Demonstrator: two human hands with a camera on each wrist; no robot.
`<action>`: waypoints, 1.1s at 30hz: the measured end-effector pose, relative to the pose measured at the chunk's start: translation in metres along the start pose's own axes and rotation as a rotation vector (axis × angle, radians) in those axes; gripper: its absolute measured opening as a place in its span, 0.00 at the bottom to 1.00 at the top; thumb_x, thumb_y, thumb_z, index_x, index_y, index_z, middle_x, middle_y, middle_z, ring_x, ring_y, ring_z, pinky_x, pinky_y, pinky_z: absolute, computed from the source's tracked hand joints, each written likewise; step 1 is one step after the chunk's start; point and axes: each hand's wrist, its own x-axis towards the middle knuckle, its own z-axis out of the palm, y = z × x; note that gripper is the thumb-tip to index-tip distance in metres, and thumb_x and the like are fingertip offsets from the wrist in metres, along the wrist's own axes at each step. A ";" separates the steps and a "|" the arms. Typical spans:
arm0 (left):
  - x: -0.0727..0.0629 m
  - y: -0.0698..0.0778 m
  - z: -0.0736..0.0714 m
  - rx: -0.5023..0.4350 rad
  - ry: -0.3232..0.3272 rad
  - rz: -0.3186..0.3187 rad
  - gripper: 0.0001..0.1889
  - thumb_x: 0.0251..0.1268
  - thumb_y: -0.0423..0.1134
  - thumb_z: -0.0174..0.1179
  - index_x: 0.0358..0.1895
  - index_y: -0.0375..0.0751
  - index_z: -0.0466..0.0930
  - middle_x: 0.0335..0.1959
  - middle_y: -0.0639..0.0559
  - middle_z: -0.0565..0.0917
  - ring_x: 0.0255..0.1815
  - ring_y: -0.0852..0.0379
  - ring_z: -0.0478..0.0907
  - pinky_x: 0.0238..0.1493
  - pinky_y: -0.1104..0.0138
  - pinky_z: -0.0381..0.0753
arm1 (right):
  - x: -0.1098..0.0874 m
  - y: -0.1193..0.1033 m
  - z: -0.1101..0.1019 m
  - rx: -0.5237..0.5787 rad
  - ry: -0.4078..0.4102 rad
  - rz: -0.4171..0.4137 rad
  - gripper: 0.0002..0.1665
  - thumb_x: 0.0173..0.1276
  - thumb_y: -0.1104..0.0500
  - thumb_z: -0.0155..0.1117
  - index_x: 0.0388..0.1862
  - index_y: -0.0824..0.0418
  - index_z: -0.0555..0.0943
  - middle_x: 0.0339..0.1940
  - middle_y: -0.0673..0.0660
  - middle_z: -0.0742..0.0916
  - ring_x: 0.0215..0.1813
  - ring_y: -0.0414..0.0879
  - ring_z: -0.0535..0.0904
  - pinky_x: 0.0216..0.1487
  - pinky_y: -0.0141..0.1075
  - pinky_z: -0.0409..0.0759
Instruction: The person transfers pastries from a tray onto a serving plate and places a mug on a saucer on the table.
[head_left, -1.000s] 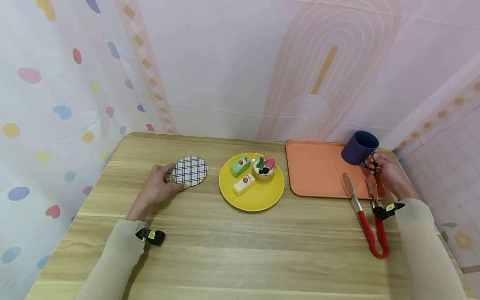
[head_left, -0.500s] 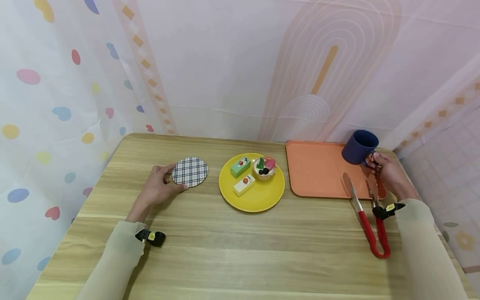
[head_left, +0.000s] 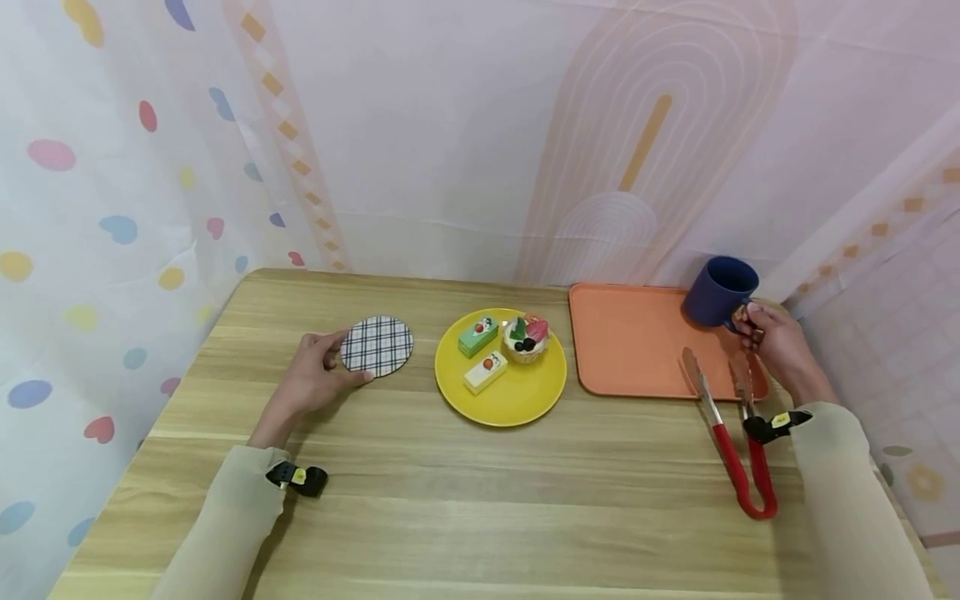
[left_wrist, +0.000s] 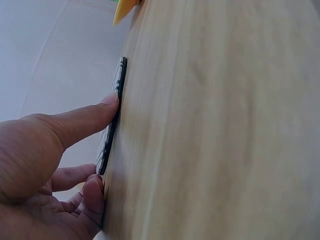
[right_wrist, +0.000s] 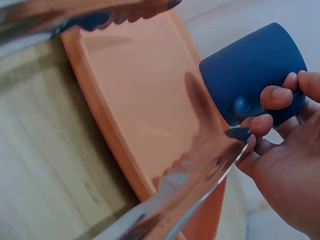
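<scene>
My left hand (head_left: pixel 315 379) holds a round plaid coaster (head_left: pixel 377 346) by its left edge, between thumb and fingers, on the left of the table. Seen edge-on in the left wrist view, the coaster (left_wrist: pixel 116 112) lies close against the wood. My right hand (head_left: pixel 780 346) grips a blue mug (head_left: pixel 712 296) by its handle over the back right corner of an orange tray (head_left: pixel 622 342). In the right wrist view, fingers of the right hand (right_wrist: pixel 295 145) curl at the handle, and the mug (right_wrist: pixel 250 70) looks slightly raised off the tray, though its contact is hard to tell.
Red-handled tongs (head_left: pixel 738 475) lie spread, their metal ends over the tray's front edge beneath my right wrist. A yellow plate (head_left: pixel 517 404) in the middle bears a green cake (head_left: pixel 478 336), a cream-coloured cake (head_left: pixel 485 372) and a fruit-topped cupcake (head_left: pixel 525 339). A curtain closes off the back.
The blue mug has risen very slightly in my right hand. My left hand keeps its hold on the coaster, and the head view has shifted a little.
</scene>
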 end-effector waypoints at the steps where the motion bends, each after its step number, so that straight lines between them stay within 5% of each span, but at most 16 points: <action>1: 0.000 0.000 0.000 0.000 0.000 -0.001 0.47 0.64 0.46 0.73 0.79 0.30 0.57 0.50 0.39 0.61 0.48 0.47 0.60 0.41 0.63 0.63 | 0.000 -0.001 0.001 -0.008 -0.001 -0.005 0.19 0.87 0.54 0.39 0.36 0.61 0.70 0.28 0.49 0.72 0.29 0.45 0.61 0.29 0.40 0.58; 9: 0.000 0.000 0.002 0.000 -0.001 0.000 0.47 0.63 0.46 0.73 0.79 0.30 0.57 0.52 0.38 0.61 0.49 0.47 0.60 0.41 0.63 0.64 | 0.000 -0.006 0.008 -0.009 0.003 -0.038 0.20 0.87 0.56 0.39 0.33 0.61 0.70 0.27 0.49 0.73 0.27 0.45 0.63 0.25 0.40 0.60; 33: -0.001 0.003 0.002 -0.012 -0.001 -0.010 0.47 0.64 0.45 0.73 0.79 0.31 0.56 0.50 0.39 0.61 0.49 0.46 0.60 0.41 0.63 0.64 | -0.016 -0.030 0.032 -0.025 0.108 0.032 0.18 0.83 0.46 0.48 0.37 0.58 0.71 0.30 0.47 0.73 0.31 0.43 0.65 0.31 0.36 0.64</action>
